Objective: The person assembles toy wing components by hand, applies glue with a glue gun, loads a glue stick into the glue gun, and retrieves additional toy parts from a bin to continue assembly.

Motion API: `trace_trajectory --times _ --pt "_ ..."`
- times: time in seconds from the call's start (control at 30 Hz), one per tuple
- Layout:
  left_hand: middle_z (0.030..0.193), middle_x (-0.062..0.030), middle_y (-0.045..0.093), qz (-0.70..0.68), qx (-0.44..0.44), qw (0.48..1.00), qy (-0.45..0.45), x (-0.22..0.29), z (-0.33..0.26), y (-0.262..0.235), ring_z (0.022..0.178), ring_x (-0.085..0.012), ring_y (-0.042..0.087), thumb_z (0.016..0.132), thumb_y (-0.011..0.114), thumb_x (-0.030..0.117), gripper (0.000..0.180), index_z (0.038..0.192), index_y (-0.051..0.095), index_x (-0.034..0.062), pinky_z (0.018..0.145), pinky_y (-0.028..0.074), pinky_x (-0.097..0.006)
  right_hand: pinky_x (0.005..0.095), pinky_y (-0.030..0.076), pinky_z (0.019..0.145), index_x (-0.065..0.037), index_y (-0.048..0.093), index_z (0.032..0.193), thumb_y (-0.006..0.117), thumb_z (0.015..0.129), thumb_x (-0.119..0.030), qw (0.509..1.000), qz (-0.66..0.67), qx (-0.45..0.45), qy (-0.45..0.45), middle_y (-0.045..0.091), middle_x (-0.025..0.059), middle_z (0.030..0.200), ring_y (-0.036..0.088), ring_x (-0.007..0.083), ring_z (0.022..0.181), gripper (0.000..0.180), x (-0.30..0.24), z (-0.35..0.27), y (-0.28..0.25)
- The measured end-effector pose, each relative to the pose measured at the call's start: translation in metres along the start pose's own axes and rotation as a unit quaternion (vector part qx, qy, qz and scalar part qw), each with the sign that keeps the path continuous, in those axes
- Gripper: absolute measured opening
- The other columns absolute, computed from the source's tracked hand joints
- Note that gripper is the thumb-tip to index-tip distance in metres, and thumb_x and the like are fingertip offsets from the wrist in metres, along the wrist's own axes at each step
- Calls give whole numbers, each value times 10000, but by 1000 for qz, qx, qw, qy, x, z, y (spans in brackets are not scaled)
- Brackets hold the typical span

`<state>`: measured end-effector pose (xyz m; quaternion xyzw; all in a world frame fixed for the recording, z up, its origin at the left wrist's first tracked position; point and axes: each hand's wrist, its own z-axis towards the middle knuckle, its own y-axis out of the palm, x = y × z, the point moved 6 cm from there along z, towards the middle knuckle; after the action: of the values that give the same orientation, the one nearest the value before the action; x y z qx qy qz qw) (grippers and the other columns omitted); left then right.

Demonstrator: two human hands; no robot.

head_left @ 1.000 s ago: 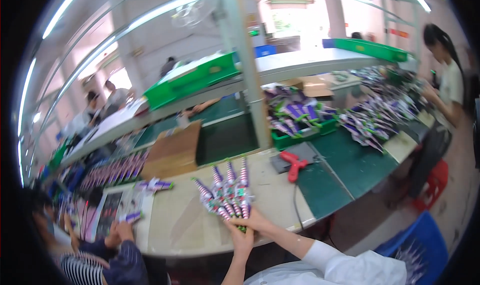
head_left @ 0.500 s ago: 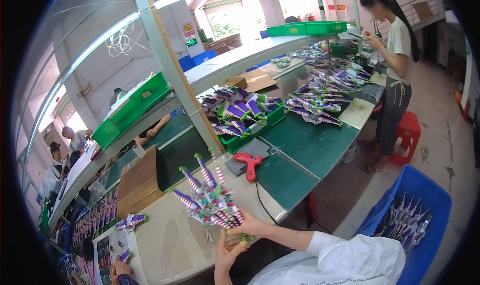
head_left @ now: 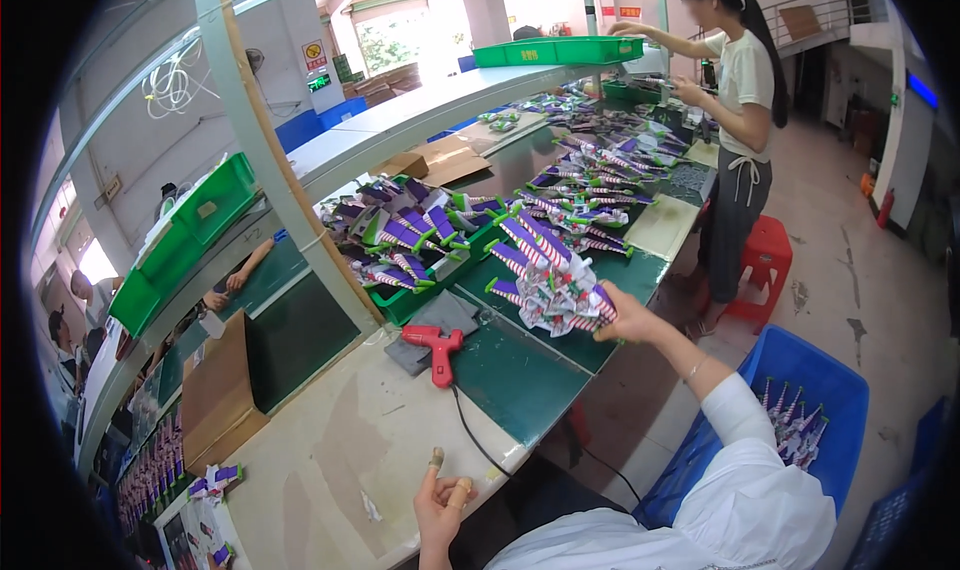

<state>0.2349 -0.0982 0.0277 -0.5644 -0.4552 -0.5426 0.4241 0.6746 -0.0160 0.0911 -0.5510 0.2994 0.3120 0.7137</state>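
My right hand [head_left: 628, 316] grips a bunch of toy wing pieces [head_left: 550, 288], white and purple with red-striped tips and green ends. It holds them up over the green tabletop, beyond the table's near edge from me. My left hand [head_left: 440, 505] is empty at the near edge of the beige board [head_left: 340, 450], fingers apart, with tan coverings on some fingertips. A red glue gun [head_left: 437, 350] lies on a grey cloth between my hands and a green crate [head_left: 400, 300] heaped with similar pieces.
Loose wing pieces [head_left: 590, 195] are piled farther along the table. A blue bin [head_left: 840, 380] with more pieces stands at my right. A person [head_left: 745, 100] stands by a red stool [head_left: 765, 260]. A cardboard box [head_left: 215, 395] and metal post [head_left: 270, 150] are at left.
The view has turned right. My right hand has carried the bunch away from my left hand, outward and right. My left hand has come off it. The standing person's arm now reaches to a green tray.
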Motion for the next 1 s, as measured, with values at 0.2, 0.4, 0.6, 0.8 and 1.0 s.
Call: trace_trajectory --times 0.2,0.4,0.6,0.8,1.0 --pt "840 -110 670 0 31 999 -14 8 -2 -2 685 -153 673 903 595 12 574 1418 347 -46 587 520 -234 365 475 882 -42 476 1210 863 527 -101 1000 -26 16 6 642 150 1057 611 283 1012 787 51 81 -20" --pt "838 -81 658 43 66 996 -41 5 -3 -1 669 -119 659 904 599 16 516 1386 423 -34 572 493 -196 325 495 862 -7 627 1127 856 569 -64 995 2 -41 87 685 87 1023 613 176 918 606 80 144 -47" --pt "810 -54 650 61 97 992 -58 9 -4 0 655 -99 648 903 605 29 403 1291 528 -47 558 483 -188 365 504 850 122 656 986 839 489 -572 960 -239 -45 136 673 232 1036 658 321 942 873 35 182 -64" --pt "810 -57 658 73 98 991 -47 10 -4 2 658 -100 648 903 603 32 337 1225 569 -59 565 492 -194 400 501 831 126 649 997 784 550 -663 948 -282 16 149 665 257 1019 655 336 951 917 30 190 -65" --pt "817 -65 667 68 96 992 -34 12 -3 2 667 -108 657 902 603 32 305 1190 584 -65 583 509 -201 411 495 791 89 642 946 793 601 -623 961 -247 87 87 666 253 961 655 337 905 805 49 183 -67"
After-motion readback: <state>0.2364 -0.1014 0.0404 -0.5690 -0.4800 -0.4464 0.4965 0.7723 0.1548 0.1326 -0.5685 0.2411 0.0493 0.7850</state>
